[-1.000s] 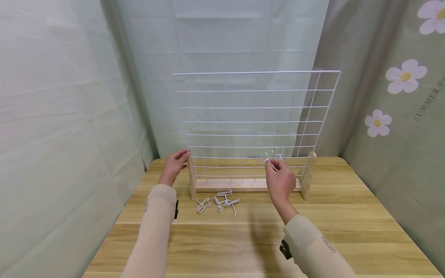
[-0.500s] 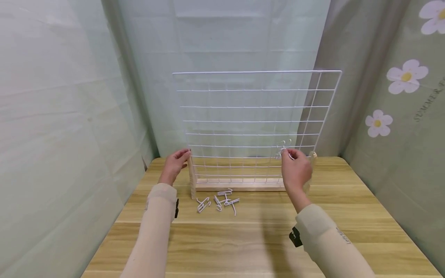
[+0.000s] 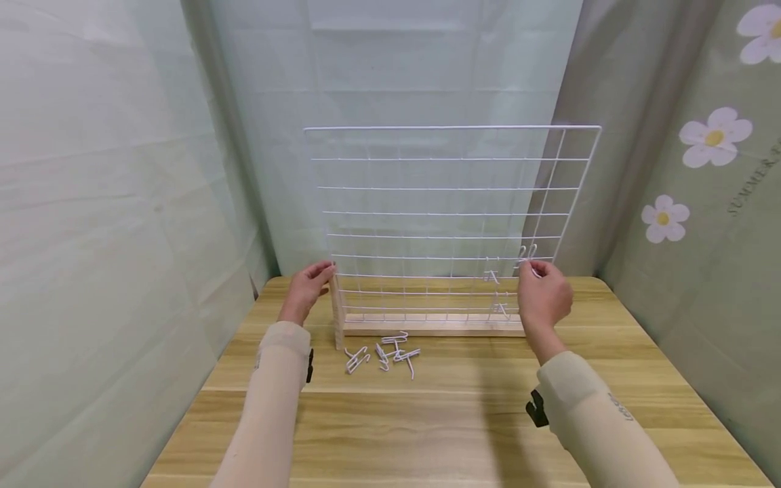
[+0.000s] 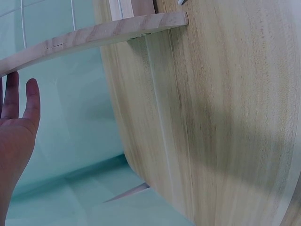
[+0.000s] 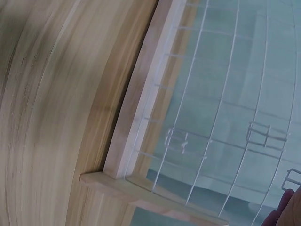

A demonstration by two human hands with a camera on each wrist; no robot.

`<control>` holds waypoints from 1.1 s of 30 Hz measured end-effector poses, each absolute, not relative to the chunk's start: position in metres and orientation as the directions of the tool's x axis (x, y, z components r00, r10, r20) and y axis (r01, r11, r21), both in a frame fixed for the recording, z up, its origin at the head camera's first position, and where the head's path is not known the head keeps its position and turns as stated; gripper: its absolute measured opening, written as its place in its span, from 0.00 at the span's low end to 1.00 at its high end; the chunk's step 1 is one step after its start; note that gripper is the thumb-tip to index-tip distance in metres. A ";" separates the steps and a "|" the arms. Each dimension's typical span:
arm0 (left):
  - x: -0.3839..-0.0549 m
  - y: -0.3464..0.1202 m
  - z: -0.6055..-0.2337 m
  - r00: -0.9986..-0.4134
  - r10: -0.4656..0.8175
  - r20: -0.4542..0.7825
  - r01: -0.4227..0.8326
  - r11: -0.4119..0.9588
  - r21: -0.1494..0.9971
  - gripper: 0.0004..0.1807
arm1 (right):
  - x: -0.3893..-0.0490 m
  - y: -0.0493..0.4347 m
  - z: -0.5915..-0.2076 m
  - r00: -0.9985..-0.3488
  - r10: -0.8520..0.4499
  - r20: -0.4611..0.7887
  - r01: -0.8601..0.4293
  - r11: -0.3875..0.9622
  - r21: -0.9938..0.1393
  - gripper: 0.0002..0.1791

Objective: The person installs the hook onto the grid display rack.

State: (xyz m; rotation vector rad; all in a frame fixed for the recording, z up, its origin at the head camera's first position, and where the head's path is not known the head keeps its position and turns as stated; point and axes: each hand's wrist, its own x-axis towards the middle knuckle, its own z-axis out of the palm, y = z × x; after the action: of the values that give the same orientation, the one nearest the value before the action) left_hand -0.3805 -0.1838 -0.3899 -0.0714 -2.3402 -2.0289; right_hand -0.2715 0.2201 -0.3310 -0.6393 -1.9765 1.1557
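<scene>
My reading is that I'm in the middle of fitting small hooks onto the wire grid (image 3: 451, 127), working on one to go beside those already there. With my right hand (image 3: 545, 293), right of centre in the frame, I pinch a white hook (image 3: 532, 251) between thumb and fingers, its two curved ends pointing up in front of the wires. I can't tell whether it has caught on a wire or is only held close.

My left hand (image 3: 307, 291), left of centre, pinches the top of the left wooden post (image 3: 337, 318), where the grid's edge meets it; I take that as steadying the stand. Two hooks hang to the left of my right hand: an upper hook (image 3: 491, 275) and a lower hook (image 3: 500, 308). Loose hooks lie on the bench (image 3: 390, 420), low in the centre: a separate hook (image 3: 356, 362) on the left and a tangled clump (image 3: 398, 354) just beside it.

I think the next move calls for seating the curved ends over a wire and checking the hook bears before letting go, without tipping the grid.

Compared with half a second ago, my right hand has shifted rightward across the grid, and the two hung hooks now show clear of it. My left hand and the loose hooks look the same.
</scene>
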 end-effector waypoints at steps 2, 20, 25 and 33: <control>-0.380 -0.184 -0.390 -0.998 0.004 0.057 0.057 0.152 0.987 0.27 | -0.272 0.222 -0.332 -0.601 0.722 0.344 0.063 0.471 -0.880 0.16; -0.380 -0.184 -0.388 -0.999 -0.015 0.033 0.031 0.144 0.989 0.25 | -0.285 0.232 -0.344 -0.617 0.713 0.333 0.142 0.518 -0.843 0.17; -0.380 -0.183 -0.389 -1.000 -0.012 0.023 0.021 0.138 0.990 0.26 | -0.288 0.231 -0.345 -0.629 0.702 0.335 0.155 0.535 -0.831 0.17; -0.382 -0.182 -0.390 -0.999 -0.019 0.030 0.027 0.136 0.990 0.26 | -0.292 0.231 -0.346 -0.650 0.690 0.319 0.182 0.549 -0.816 0.17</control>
State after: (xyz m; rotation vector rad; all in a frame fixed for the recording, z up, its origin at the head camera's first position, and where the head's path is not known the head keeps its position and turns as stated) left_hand -0.3817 -0.1823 -0.3897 -0.0081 -2.3418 -2.0418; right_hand -0.2924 0.2313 -0.3460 -0.6985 -2.1489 1.0320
